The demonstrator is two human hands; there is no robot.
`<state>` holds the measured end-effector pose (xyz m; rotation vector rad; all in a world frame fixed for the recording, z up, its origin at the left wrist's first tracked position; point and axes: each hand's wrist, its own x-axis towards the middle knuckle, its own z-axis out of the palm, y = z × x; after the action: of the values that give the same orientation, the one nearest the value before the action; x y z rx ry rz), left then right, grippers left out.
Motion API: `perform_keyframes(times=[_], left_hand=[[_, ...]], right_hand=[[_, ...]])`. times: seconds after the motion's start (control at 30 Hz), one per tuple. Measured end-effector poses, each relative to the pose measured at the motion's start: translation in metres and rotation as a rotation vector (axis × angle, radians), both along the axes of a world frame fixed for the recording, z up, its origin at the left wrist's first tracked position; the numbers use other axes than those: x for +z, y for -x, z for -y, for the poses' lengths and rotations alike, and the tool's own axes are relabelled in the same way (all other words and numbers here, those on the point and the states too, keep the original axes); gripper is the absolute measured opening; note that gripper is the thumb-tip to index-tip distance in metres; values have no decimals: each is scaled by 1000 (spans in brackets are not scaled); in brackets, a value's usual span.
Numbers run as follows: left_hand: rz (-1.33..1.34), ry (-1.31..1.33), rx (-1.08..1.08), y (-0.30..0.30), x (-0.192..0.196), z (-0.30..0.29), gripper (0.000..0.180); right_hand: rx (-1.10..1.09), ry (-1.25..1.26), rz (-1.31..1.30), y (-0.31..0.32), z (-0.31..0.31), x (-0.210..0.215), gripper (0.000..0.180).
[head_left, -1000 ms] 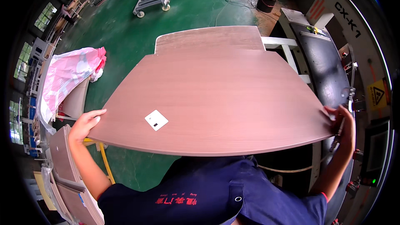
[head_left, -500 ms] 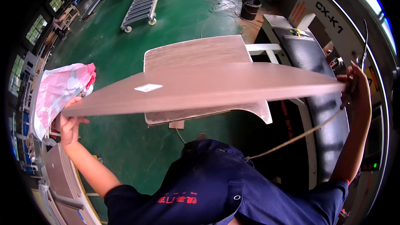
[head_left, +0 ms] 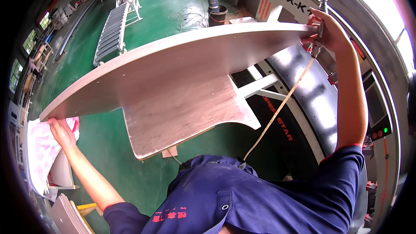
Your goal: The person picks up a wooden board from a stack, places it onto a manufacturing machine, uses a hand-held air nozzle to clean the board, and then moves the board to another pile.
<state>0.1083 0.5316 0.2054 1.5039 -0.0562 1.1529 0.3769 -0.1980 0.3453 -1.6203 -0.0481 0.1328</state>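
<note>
Board (head_left: 173, 65) is tilted over the desk (head_left: 186, 125), its ends held by the left hand (head_left: 63, 133) and the right hand (head_left: 330, 30), which also has a metal tool (head_left: 316, 51). It looks stiff, rather heavy, perhaps slippery; both ends seem good for holding.

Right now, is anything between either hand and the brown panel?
Nothing visible at the left hand, which touches the panel. At the right hand, a metal hose fitting sits beside the panel's right end, perhaps partly between.
</note>
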Motion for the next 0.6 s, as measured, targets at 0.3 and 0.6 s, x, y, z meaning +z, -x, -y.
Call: perform_keyframes(times=[0.3, 0.6], left_hand=[[15, 191, 302, -62, 16, 27, 84], [33, 98, 324, -91, 17, 8, 71]], right_hand=[[-171, 64, 67, -22, 0, -15, 45], [-394, -305, 252, -85, 102, -96, 32]])
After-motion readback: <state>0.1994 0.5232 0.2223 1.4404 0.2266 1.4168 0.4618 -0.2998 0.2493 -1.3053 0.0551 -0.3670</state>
